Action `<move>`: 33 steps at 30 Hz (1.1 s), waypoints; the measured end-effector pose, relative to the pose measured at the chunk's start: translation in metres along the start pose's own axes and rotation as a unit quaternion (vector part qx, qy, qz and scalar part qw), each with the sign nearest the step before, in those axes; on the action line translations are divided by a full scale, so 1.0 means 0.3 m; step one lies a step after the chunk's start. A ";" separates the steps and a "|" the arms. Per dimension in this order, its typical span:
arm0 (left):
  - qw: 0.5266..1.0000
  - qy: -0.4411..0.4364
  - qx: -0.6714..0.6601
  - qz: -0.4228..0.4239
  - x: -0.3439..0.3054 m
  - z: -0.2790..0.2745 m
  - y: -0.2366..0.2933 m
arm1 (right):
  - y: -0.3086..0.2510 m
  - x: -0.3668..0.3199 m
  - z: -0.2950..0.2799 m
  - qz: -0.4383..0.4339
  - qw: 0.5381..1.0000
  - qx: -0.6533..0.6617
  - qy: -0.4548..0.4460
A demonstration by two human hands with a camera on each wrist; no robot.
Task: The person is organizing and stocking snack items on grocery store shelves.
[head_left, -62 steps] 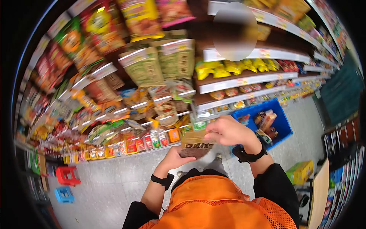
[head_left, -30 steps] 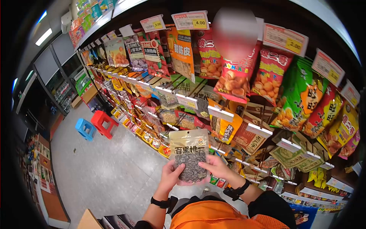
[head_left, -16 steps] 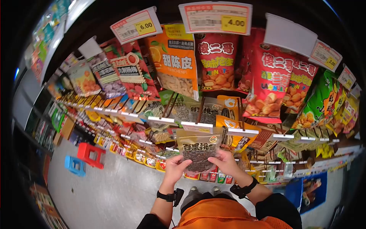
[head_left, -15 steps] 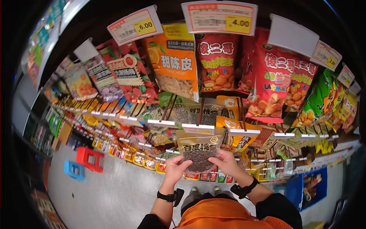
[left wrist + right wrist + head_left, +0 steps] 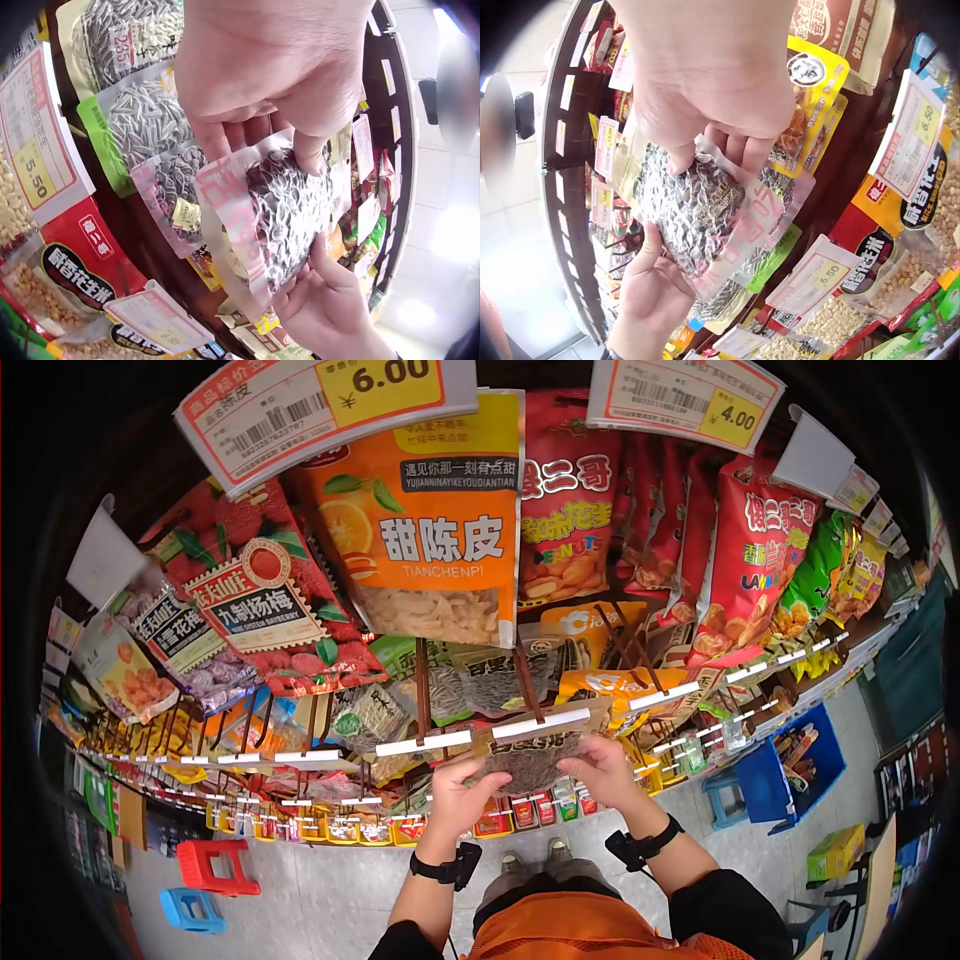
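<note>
Both hands hold a pouch of dark sunflower seeds [image 5: 535,768] by its lower sides, with the thumbs on its front. In the head view, my left hand [image 5: 463,798] grips the left side and my right hand [image 5: 606,775] the right. A white tag holder [image 5: 527,731] on a hanging hook crosses the pouch's upper part. Behind it hangs a similar seed pouch [image 5: 508,672]. In the left wrist view the held pouch [image 5: 289,214] shows its seeds through a clear window, with my left thumb pressed on it. The right wrist view shows the right thumb on the pouch [image 5: 690,206] too.
An orange dried-peel bag [image 5: 430,525] and red peanut bags [image 5: 565,510] hang close above the hands under price tags. More hooks with tag holders stick out on both sides. A blue basket [image 5: 795,770] and red [image 5: 215,868] and blue stools stand on the floor.
My right hand, earlier at the pouch's top, now grips its side. Both hands have carried the pouch up to the hooks, where a tag holder now overlaps it. The view has moved closer.
</note>
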State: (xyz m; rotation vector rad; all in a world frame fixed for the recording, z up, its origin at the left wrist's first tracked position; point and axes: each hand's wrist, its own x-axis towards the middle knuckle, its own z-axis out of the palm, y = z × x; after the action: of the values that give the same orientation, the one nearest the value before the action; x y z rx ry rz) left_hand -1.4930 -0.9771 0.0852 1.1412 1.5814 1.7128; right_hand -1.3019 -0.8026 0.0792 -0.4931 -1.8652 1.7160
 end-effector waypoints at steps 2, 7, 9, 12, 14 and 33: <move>1.000 0.001 0.006 0.010 0.014 -0.007 -0.006 | 0.013 0.009 -0.008 0.016 1.000 -0.009 -0.005; 1.000 0.016 -0.005 0.024 -0.010 -0.039 -0.043 | -0.033 -0.010 0.039 -0.053 0.997 -0.049 -0.012; 0.998 0.023 -0.004 0.057 -0.014 -0.033 -0.011 | -0.036 -0.026 0.044 -0.053 0.997 -0.057 -0.022; 0.998 0.033 -0.028 0.048 -0.012 -0.043 -0.029 | -0.026 -0.032 0.021 -0.002 0.999 -0.004 -0.039; 0.991 0.005 -0.005 0.134 -0.004 -0.043 -0.052 | -0.030 -0.019 0.025 -0.040 0.999 -0.016 -0.030; 0.989 0.050 0.027 0.134 -0.053 0.015 -0.077 | -0.056 -0.015 0.031 -0.091 0.993 0.020 0.074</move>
State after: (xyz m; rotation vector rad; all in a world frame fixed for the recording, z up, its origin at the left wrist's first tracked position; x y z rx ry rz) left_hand -1.4847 -0.9842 0.0590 1.3661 1.6012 1.9364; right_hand -1.3025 -0.8146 0.0948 -0.4095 -1.7135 1.5505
